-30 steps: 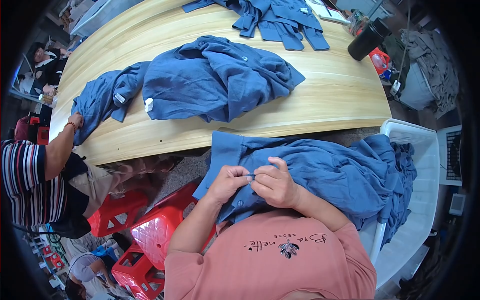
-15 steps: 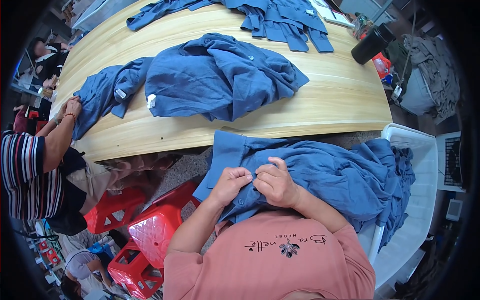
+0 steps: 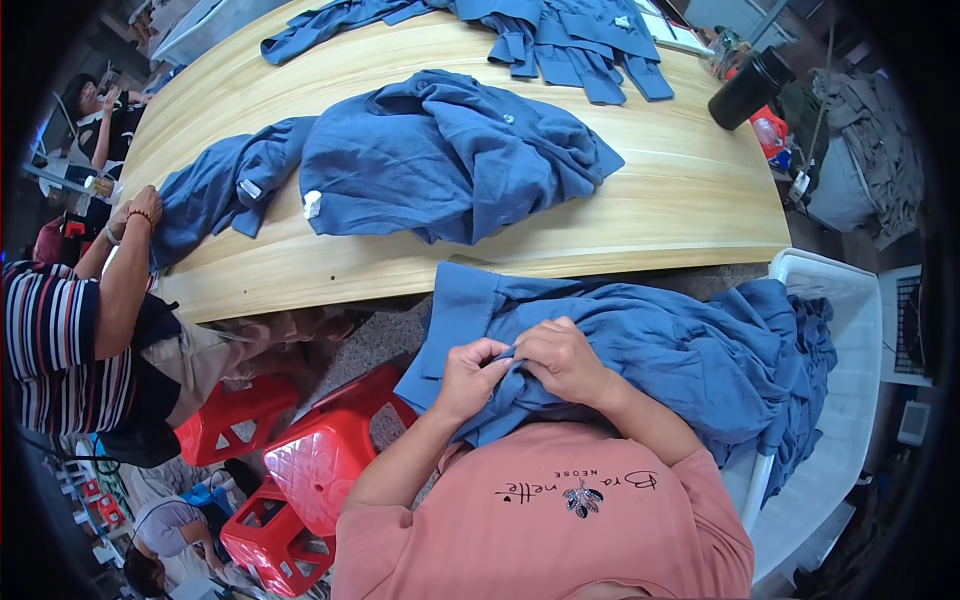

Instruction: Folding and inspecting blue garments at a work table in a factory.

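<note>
Since the earlier frame, both hands have closed tighter together on the cloth, and the co-worker's hand at the far left has settled on a garment. On the person's lap lies the crumpled blue cotton shirt, trailing into a white plastic basket. Left hand and right hand pinch one fold between curled fingers.

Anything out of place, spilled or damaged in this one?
Nothing stands out. Both hands, left hand and right hand, pinch a blue garment on the lap; more blue garments lie crumpled on the wooden table.
</note>
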Tool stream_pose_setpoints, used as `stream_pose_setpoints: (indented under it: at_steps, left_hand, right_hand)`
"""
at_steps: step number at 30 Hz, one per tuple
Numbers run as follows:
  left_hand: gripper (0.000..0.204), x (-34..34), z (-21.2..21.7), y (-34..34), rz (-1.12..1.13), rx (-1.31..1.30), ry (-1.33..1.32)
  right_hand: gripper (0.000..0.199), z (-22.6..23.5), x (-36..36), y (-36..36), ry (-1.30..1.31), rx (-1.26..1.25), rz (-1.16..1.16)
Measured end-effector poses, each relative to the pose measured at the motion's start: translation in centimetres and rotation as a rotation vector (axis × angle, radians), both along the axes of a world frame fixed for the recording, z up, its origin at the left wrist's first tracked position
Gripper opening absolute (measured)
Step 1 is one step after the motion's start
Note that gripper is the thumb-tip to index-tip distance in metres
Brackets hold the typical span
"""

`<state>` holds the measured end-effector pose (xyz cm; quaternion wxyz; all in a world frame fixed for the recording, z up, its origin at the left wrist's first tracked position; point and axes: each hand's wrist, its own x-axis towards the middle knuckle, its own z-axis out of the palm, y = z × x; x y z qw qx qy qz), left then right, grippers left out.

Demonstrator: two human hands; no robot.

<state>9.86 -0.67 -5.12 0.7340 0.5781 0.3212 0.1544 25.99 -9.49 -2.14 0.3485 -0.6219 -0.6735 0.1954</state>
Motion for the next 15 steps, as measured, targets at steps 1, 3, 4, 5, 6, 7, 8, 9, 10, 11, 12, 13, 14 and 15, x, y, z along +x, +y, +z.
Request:
stream_pose_setpoints:
  at_steps: [1, 3, 4, 5, 6, 7, 8, 9, 10, 11, 12, 13, 14, 15]
  left_hand:
    - [0.007, 0.0, -0.2, -0.1, -0.003, 0.000, -0.002]
    - [0.007, 0.0, -0.4, -0.6, 0.064, 0.089, -0.030]
    - [0.007, 0.0, -0.5, -0.8, 0.066, 0.089, -0.030]
    - [0.007, 0.1, -0.5, -0.9, 0.071, 0.170, -0.034]
    - [0.007, 0.1, -0.6, -1.0, 0.077, 0.252, -0.038]
    - [0.007, 0.0, -0.6, -1.0, 0.077, 0.252, -0.037]
    - [0.008, 0.0, -0.7, -1.0, 0.081, 0.267, -0.031]
    - [0.009, 0.0, -0.7, -1.0, 0.084, 0.283, -0.024]
    - [0.009, 0.1, -0.8, -1.1, 0.082, 0.284, -0.025]
    - [0.009, 0.2, -0.9, -1.3, 0.109, 0.294, -0.034]
    - [0.009, 0.3, -0.9, -1.5, 0.136, 0.304, -0.044]
    - [0.009, 0.3, -0.9, -1.4, 0.137, 0.305, -0.043]
    - [0.009, 0.4, -0.8, -1.4, 0.138, 0.291, -0.046]
    - [0.009, 0.5, -0.7, -1.4, 0.139, 0.277, -0.048]
  right_hand:
    - [0.015, 0.0, 0.1, -0.1, -0.002, 0.000, -0.003]
    - [0.015, 0.0, 0.1, -0.2, 0.092, -0.068, -0.058]
    - [0.015, 0.1, 0.0, -0.2, 0.092, -0.068, -0.056]
    - [0.012, 0.4, -0.2, -0.2, 0.200, -0.141, -0.127]
    - [0.010, 0.5, -0.3, -0.1, 0.309, -0.213, -0.197]
    - [0.010, 0.3, -0.2, -0.1, 0.309, -0.213, -0.196]
    - [0.010, -0.1, 0.0, 0.0, 0.219, -0.200, -0.106]
    - [0.010, -0.3, 0.2, 0.1, 0.130, -0.186, -0.018]
    - [0.010, -0.2, 0.4, 0.1, 0.130, -0.184, -0.020]
    - [0.010, -0.1, 0.6, 0.0, 0.131, -0.223, 0.011]
    - [0.011, -0.1, 0.7, -0.1, 0.132, -0.261, 0.041]
    - [0.011, -0.2, 0.8, 0.0, 0.132, -0.260, 0.043]
    - [0.010, -0.4, 0.8, -0.1, 0.170, -0.222, 0.038]
    - [0.010, -0.5, 0.9, -0.2, 0.207, -0.185, 0.034]
